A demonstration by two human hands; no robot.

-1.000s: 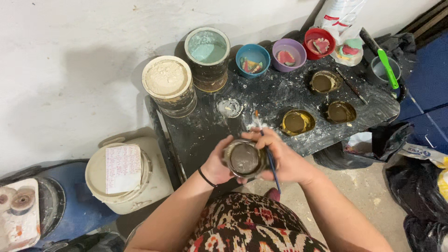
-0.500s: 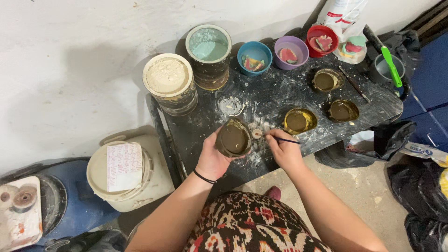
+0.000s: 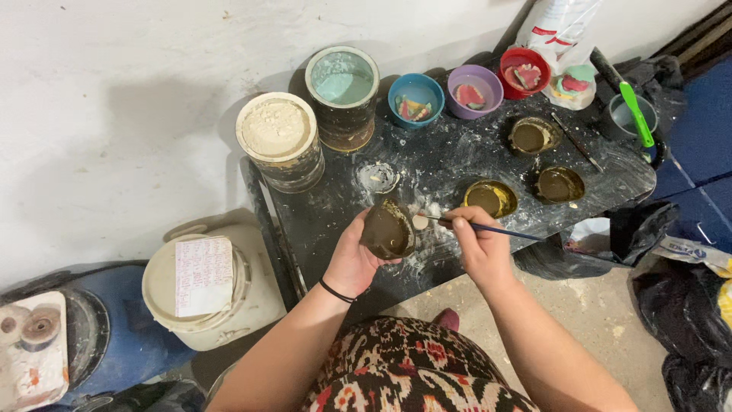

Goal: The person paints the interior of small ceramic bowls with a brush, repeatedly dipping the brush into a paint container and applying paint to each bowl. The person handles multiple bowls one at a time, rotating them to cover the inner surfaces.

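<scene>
My left hand [image 3: 352, 258] holds a small brown clay bowl [image 3: 387, 230], tilted, above the black spattered table [image 3: 328, 221]. A black band sits on that wrist. My right hand [image 3: 482, 248] grips a thin paintbrush [image 3: 488, 228] with a blue handle. Its tip reaches left to a small white lid [image 3: 419, 222] lying on the table beside the bowl. Three more brown clay bowls rest to the right: one with a yellow rim [image 3: 490, 198], one [image 3: 560, 185] beside it, and one [image 3: 532, 136] farther back.
At the back stand a tin of cream paint [image 3: 278, 139], a tin of pale green paint [image 3: 343, 85], blue [image 3: 415, 99], purple [image 3: 474, 90] and red [image 3: 525, 72] cups. A green-handled tool [image 3: 634, 111] rests in a grey cup. A white bucket [image 3: 204, 286] stands lower left, black bags at right.
My left hand lifted the clay bowl away from my lap and up over the table, tilting it. My right hand swung the brush from the bowl to the white lid.
</scene>
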